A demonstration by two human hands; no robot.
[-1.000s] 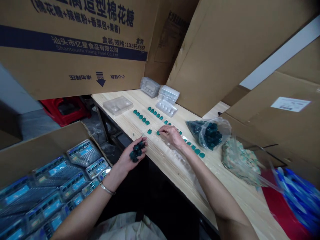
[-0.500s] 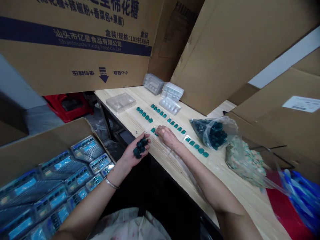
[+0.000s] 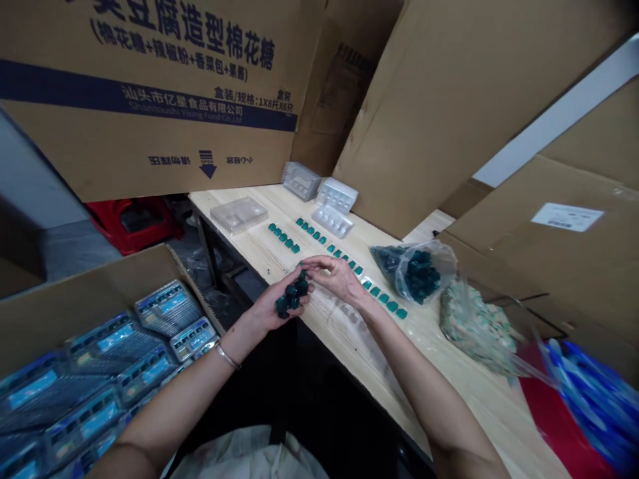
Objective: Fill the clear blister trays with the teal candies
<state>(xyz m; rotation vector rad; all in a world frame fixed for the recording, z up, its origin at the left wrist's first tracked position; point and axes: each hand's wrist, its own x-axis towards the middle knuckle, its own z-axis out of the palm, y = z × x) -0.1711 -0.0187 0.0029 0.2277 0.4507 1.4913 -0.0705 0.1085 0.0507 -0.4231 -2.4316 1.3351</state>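
My left hand (image 3: 272, 307) is cupped around a handful of small dark green glossy pieces (image 3: 293, 294) at the table's front edge. Against its fingertips, my right hand (image 3: 335, 276) pinches a dark green piece, partly hidden by the fingers. Beyond my hands, green pieces (image 3: 283, 238) lie in short rows, some in clear plastic trays. One filled clear tray (image 3: 384, 297) rests right of my right wrist. Clear trays (image 3: 349, 313) also lie below that forearm, their contents hard to make out. An open clear bag (image 3: 414, 269) full of dark green pieces lies farther right.
Stacked clear trays (image 3: 301, 179) and a clear plastic case (image 3: 238, 214) stand toward the back of the wooden table (image 3: 279, 266). Large cartons (image 3: 200, 126) wall it in. A box of blue packages (image 3: 164, 303) is lower left; a bag of pale pieces (image 3: 476, 322) lies right.
My right hand has come away from the row on the table to my left fingertips. The left hand has risen slightly and moved right, and the view has shifted a little.
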